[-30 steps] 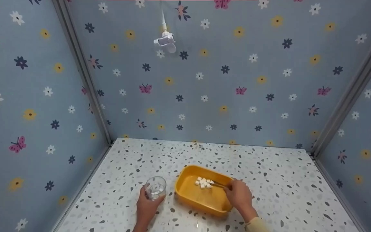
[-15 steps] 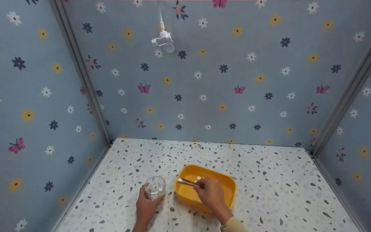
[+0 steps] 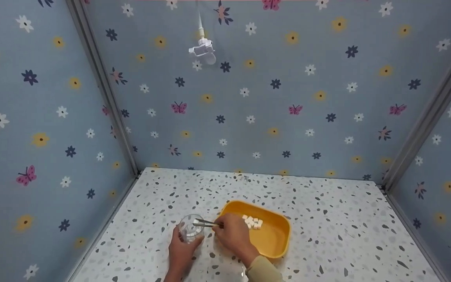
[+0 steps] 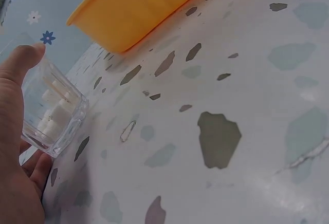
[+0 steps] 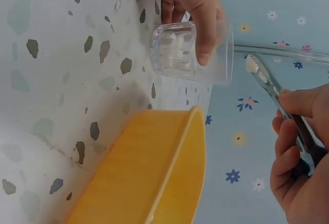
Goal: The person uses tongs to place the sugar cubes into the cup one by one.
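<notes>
My left hand (image 3: 181,250) grips a clear drinking glass (image 3: 186,234) standing on the speckled table, thumb on one side and fingers round the other. Several white cubes (image 4: 57,115) lie in the bottom of the glass. With my right hand (image 3: 235,235) I hold small metal tongs (image 5: 272,88), their tips over the glass's mouth in the head view. A white cube (image 5: 252,63) is pinched at those tips, just beyond the rim in the right wrist view. Beneath my right hand is a yellow tray (image 3: 276,239), where several more white cubes (image 3: 253,222) sit in a cluster.
The white speckled tabletop (image 3: 335,227) reaches back to a blue flowered wall (image 3: 264,90). Similar panels stand at both sides, joined by grey metal posts (image 3: 104,78). High on the back wall hangs a white clamp-like holder (image 3: 202,51).
The right hand has moved left from the tray's right side to over its left edge, carrying a cube in the tongs to the glass. The left hand stays on the glass.
</notes>
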A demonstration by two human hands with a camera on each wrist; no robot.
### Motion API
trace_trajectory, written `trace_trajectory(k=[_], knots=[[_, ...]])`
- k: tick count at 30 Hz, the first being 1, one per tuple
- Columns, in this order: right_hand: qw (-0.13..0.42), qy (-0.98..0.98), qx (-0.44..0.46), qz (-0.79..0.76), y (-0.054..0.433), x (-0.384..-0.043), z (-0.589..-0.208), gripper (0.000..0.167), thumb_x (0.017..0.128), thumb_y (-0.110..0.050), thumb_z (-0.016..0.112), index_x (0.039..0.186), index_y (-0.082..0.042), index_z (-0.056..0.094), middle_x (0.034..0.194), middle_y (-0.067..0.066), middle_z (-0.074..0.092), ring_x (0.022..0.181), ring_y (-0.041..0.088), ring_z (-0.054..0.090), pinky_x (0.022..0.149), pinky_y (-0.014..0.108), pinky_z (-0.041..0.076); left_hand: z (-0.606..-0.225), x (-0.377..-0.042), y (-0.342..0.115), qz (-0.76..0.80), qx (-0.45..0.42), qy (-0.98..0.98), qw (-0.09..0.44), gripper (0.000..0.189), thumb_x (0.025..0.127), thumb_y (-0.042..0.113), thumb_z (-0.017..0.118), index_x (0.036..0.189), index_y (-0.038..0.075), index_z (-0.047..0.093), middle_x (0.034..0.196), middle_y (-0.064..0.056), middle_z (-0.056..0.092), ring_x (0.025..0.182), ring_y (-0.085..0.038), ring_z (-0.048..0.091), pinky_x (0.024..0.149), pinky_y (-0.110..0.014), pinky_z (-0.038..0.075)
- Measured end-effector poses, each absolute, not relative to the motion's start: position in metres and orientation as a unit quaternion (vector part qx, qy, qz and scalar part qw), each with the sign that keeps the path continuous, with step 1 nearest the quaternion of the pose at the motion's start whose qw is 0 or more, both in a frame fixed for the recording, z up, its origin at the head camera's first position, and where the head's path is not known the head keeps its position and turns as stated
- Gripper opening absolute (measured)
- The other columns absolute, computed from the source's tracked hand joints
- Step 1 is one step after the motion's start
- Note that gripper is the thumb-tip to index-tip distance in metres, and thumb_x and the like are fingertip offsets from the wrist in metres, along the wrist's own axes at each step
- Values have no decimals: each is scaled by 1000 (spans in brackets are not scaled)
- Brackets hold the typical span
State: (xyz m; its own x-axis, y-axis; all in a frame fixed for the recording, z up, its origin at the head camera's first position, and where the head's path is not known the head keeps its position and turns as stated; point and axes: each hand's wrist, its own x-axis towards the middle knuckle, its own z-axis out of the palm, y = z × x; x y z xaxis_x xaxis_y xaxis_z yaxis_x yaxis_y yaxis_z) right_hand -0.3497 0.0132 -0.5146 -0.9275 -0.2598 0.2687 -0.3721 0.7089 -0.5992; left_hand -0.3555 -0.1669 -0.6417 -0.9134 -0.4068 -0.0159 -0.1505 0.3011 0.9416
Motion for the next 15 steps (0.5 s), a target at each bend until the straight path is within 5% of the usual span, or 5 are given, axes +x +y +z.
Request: trace_trajectory(k=[15], knots=[[116,-924,186,314,14,-352,-518,5,83,-18,76,81,-14,76,74,-13,65,64,2,56,58,26,51,-641,-355,-167,-555,175,-805,115,102,67,45,87,148,12,33,142,-19,45,125,-34,46,96,-50,46]])
